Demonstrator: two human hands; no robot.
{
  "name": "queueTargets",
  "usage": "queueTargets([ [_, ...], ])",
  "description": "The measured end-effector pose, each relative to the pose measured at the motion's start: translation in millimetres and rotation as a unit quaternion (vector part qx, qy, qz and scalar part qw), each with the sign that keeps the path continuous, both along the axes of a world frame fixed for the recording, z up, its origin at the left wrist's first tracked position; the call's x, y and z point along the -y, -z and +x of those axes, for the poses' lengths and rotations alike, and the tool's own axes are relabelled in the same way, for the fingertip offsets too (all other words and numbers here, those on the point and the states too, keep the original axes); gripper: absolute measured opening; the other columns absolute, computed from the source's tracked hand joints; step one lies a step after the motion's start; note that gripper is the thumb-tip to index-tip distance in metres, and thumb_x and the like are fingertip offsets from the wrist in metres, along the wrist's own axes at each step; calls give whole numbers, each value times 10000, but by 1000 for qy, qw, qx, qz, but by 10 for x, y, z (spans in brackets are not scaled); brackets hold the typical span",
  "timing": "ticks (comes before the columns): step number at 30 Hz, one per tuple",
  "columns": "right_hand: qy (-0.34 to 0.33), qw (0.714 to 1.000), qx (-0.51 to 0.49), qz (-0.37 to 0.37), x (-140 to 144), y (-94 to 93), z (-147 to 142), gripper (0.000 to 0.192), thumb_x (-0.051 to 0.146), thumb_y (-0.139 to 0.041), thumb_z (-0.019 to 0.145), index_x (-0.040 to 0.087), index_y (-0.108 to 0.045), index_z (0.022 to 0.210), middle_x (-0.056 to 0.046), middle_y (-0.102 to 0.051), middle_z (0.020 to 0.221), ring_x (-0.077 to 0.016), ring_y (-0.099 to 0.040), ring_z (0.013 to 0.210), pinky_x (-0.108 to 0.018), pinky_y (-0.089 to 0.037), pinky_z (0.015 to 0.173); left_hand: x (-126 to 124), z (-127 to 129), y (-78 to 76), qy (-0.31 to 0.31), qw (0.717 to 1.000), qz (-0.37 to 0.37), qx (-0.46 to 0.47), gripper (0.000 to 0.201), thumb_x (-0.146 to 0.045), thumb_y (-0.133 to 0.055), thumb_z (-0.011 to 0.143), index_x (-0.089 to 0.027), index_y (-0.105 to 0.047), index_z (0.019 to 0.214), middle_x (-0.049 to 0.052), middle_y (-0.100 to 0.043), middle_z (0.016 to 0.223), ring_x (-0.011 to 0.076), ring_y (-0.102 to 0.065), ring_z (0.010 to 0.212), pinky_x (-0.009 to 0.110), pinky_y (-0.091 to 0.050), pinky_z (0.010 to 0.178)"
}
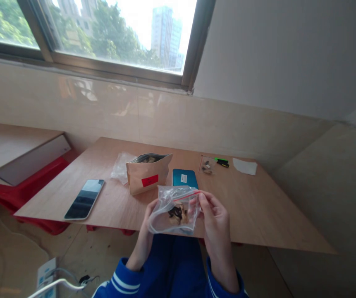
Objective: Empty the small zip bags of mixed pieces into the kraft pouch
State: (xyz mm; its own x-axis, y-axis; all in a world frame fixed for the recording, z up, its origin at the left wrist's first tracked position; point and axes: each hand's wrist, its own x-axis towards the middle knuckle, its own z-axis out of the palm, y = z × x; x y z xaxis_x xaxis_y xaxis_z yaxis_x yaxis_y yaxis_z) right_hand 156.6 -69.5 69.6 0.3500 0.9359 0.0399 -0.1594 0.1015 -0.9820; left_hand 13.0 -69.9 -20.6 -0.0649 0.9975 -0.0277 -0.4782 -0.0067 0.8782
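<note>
A clear zip bag (pixel 161 221) with a red seal strip hangs between my two hands above the table's front edge. Dark and tan dried pieces (pixel 178 213) lie inside it. My left hand (pixel 148 221) grips the bag's left side, its fingertips partly hidden behind the plastic. At the upper right corner, by the red strip, my right hand (pixel 213 215) pinches the bag between thumb and fingers. Just beyond stands an open brown paper pouch (pixel 137 179) with a red label, some contents showing at its mouth. A blue box-like object (pixel 188 177) with a white label is partly covered by the bag.
On the wooden table (pixel 258 211) lie a phone (pixel 84 199) at left, crumpled clear plastic (pixel 119 167) behind the pouch, a second small zip bag (pixel 207 165), a green-and-black tool (pixel 222 162) and a white paper piece (pixel 245 166). Red stools (pixel 49 225) are below.
</note>
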Motion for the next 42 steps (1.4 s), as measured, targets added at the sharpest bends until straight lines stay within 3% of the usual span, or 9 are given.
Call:
queueTargets([
  [4, -63, 997, 34, -43, -14, 134, -59, 430, 519, -639, 806, 151, -682, 1024, -83, -737, 806, -190, -678, 626, -310, -569, 566, 65, 134, 105, 82, 989, -39, 118, 543, -555, -568, 819, -207, -619, 1233, 132, -618, 1276, 306, -575, 1170, 467, -458, 975],
  [6, 18, 994, 112, -3, -12, 178, -64, 446, 481, -630, 826, 168, -645, 1143, -110, -724, 983, -214, -688, 804, -349, -576, 714, 85, 119, 97, 52, 989, -57, 124, 560, -540, -597, 810, -206, -599, 1259, 132, -636, 1247, 284, -638, 1044, 416, -529, 838],
  [8, 75, 975, 200, 61, -11, 183, -64, 324, 408, -618, 850, 201, -660, 1095, -101, -691, 1065, -215, -663, 917, -364, -547, 830, 78, 80, 75, 31, 990, -79, 111, 548, -513, -641, 791, -179, -609, 1224, 136, -671, 1158, 233, -671, 842, 330, -544, 631],
  [11, -51, 954, 276, 103, -47, 141, -64, 173, 319, -585, 878, 219, -700, 960, -71, -689, 990, -203, -661, 902, -341, -538, 833, 39, 25, 57, 37, 990, -80, 107, 516, -513, -638, 798, -156, -621, 1170, 119, -703, 1014, 182, -643, 683, 257, -484, 465],
  [15, -211, 925, 302, 93, -170, 49, -80, 271, 284, -638, 835, 245, -693, 1097, -53, -692, 1091, -222, -653, 1003, -350, -531, 876, 3, -24, 68, -1, 993, -85, 82, 554, -507, -718, 725, -154, -647, 1145, 65, -708, 836, 146, -610, 575, 235, -473, 443],
  [20, -337, 890, 296, 86, -297, -10, -118, 362, 286, -692, 780, 272, -688, 1142, -31, -696, 1131, -243, -636, 1085, -402, -500, 967, -8, -90, 93, -30, 997, -69, 30, 463, -461, -762, 703, -159, -703, 1048, 66, -733, 921, 155, -662, 704, 237, -530, 608],
  [30, -348, 910, 221, 28, -348, 109, -158, 350, 269, -691, 770, 206, -648, 1112, -33, -726, 1034, -194, -700, 885, -346, -574, 811, -49, -79, 138, -91, 989, -90, 78, 464, -497, -633, 826, -181, -653, 1164, 90, -685, 1208, 221, -633, 1127, 337, -489, 971],
  [35, -324, 912, 251, 28, -318, 80, -222, 323, 236, -722, 723, 195, -700, 1043, -45, -737, 1018, -203, -701, 892, -341, -580, 802, -63, -65, 197, -89, 987, -100, 90, 463, -505, -640, 816, -178, -665, 1143, 98, -701, 1175, 228, -647, 1105, 339, -508, 938],
  [42, -242, 956, 163, 6, -426, 161, -173, 309, 263, -719, 730, 203, -724, 1033, -53, -749, 1019, -200, -712, 883, -355, -582, 827, -102, -103, 164, -77, 980, -100, 155, 522, -523, -625, 825, -175, -639, 1213, 115, -671, 1230, 244, -628, 1125, 347, -521, 909],
])
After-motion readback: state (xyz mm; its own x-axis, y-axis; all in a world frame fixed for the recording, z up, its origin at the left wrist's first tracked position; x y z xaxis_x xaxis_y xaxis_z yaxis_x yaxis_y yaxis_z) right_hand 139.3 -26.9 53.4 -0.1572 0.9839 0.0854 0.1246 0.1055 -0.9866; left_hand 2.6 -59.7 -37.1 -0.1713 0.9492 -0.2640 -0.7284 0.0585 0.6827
